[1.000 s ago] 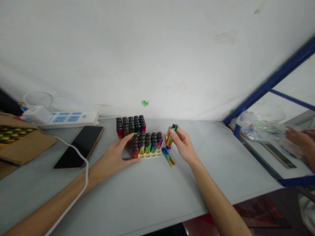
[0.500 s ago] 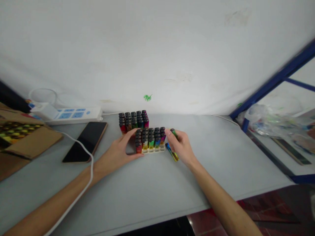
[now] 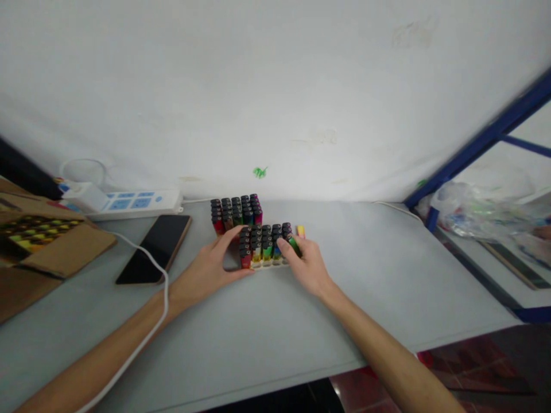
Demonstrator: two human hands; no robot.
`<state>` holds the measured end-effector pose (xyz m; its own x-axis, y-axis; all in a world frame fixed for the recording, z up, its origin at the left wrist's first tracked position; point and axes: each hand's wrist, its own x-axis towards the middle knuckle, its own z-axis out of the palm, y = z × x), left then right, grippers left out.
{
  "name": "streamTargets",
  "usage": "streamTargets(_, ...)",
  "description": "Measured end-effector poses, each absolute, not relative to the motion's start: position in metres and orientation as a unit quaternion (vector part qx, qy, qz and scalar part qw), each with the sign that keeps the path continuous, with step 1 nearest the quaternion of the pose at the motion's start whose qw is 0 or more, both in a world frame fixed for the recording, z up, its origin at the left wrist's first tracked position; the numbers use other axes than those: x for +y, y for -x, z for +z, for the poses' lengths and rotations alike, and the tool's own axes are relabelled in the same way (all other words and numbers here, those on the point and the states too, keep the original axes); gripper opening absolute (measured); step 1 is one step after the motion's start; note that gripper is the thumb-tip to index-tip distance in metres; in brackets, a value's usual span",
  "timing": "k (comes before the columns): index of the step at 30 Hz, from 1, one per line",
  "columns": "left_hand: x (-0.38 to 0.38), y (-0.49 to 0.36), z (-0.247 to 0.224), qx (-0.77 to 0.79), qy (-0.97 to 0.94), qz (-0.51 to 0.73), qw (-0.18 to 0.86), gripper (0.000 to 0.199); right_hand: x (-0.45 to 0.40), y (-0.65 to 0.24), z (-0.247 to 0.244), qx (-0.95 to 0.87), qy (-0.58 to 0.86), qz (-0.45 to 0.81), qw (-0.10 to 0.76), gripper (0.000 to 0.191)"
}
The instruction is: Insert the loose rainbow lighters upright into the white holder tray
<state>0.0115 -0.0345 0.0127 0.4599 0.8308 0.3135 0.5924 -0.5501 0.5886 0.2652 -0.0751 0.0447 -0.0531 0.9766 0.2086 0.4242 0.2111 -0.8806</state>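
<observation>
In front of me a white tray (image 3: 267, 265) holds rows of upright lighters (image 3: 267, 241) with black tops and colourful bodies. My left hand (image 3: 209, 264) curves round the tray's left end, thumb at the near corner and fingers at the far side, steadying it. Between the thumb and fingers of my right hand (image 3: 309, 265) is a green lighter (image 3: 295, 245), tilted over the tray's right end. Its lower part is hidden by the hand. Beyond my right knuckles a yellow lighter end (image 3: 300, 231) shows. Some front slots of the tray hold no lighter.
A second block of upright lighters (image 3: 236, 212) stands behind, near the wall. Leftward lie a phone (image 3: 155, 249), a white power strip (image 3: 142, 202) and an open cardboard box (image 3: 64, 246). A white cable (image 3: 166, 287) passes over my left forearm. Plastic bags (image 3: 465, 209) lie by the blue frame at right.
My right hand has moved left with the green lighter, from beside the tray to over its right end. My left hand keeps its place at the tray.
</observation>
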Motion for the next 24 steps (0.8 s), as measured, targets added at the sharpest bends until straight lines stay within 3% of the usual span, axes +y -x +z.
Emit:
streamTargets(7, -0.035, -0.013, 0.015, 0.440, -0.827, 0.276, 0.215, 0.089, -0.079, -0.286, 0.061, -0.697, 0.461, 0.375, 0.403, 0.029)
streamTargets(10, -0.035, -0.013, 0.012, 0.441, -0.824, 0.283, 0.214, 0.092, -0.080, -0.291, 0.066, -0.744, 0.428, 0.334, 0.388, 0.025)
streamTargets(14, -0.036, -0.014, 0.013, 0.431, -0.828, 0.284, 0.219, 0.092, -0.083, -0.290, 0.071, -0.787, 0.420, 0.224, 0.393, 0.026)
streamTargets(24, -0.037, -0.013, 0.014, 0.431, -0.830, 0.279, 0.220, 0.091, -0.081, -0.285, 0.050, -0.790, 0.449, 0.215, 0.359, 0.027)
